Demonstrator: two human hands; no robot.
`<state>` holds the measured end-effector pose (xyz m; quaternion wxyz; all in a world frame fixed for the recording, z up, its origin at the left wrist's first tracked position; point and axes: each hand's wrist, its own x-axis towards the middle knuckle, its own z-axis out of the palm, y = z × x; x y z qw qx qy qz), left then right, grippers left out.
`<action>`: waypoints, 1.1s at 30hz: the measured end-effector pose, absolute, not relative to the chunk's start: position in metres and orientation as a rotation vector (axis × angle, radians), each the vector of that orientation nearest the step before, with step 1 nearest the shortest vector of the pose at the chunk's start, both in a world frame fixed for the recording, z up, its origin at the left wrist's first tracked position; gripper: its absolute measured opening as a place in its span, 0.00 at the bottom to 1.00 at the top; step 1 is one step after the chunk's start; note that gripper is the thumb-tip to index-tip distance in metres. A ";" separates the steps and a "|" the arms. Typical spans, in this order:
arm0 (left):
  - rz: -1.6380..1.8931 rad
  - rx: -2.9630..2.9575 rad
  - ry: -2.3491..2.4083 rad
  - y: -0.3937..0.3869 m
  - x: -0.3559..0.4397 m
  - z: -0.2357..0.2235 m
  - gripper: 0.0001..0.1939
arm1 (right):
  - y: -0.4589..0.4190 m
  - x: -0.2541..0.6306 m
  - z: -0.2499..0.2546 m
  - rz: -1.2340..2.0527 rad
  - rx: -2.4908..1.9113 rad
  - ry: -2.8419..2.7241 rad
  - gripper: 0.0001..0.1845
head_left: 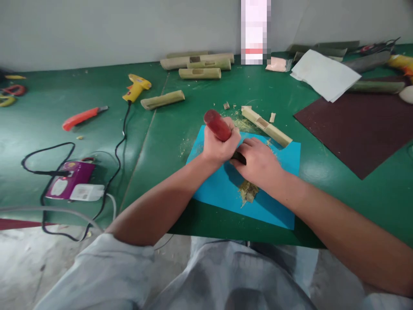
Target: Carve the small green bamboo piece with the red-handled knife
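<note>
My left hand [221, 140] is wrapped round the thick red handle [217, 124] of a tool, whose working end is hidden. Close against it, my right hand [260, 159] is closed over a dark rounded piece [239, 157]; most of that piece is covered by the fingers. Both hands are above a blue sheet [219, 189]. A small heap of shavings and chips [249, 190] lies on the sheet below my right hand. Just beyond the hands, a pale bamboo piece [274, 132] with a cut rectangular opening rests partly over the sheet's far edge.
Several cut bamboo pieces [200, 73] lie at the back, with a bamboo length [163, 100] nearer. Leftward are a yellow glue gun [137, 87], a red utility knife [82, 118] and a purple power strip [72, 178] with cables. White paper [324, 75] overlaps a dark brown sheet [358, 133].
</note>
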<state>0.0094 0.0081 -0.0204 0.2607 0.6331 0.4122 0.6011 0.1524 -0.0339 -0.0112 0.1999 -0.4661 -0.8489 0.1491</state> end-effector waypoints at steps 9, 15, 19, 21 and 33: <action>1.621 1.413 1.184 0.014 0.006 -0.006 0.18 | -0.034 0.154 -0.003 0.450 -1.375 -2.406 0.08; 1.591 1.496 1.121 0.007 0.000 -0.003 0.18 | -0.036 0.153 -0.005 0.423 -1.331 -2.417 0.07; 1.580 1.604 1.096 0.003 0.002 -0.006 0.17 | -0.037 0.152 -0.005 0.403 -1.323 -2.415 0.05; 1.565 1.659 1.092 0.004 0.001 -0.008 0.16 | -0.037 0.152 -0.005 0.390 -1.330 -2.428 0.05; 1.485 1.849 1.009 0.005 -0.004 -0.009 0.20 | -0.039 0.152 -0.007 0.341 -1.290 -2.447 0.03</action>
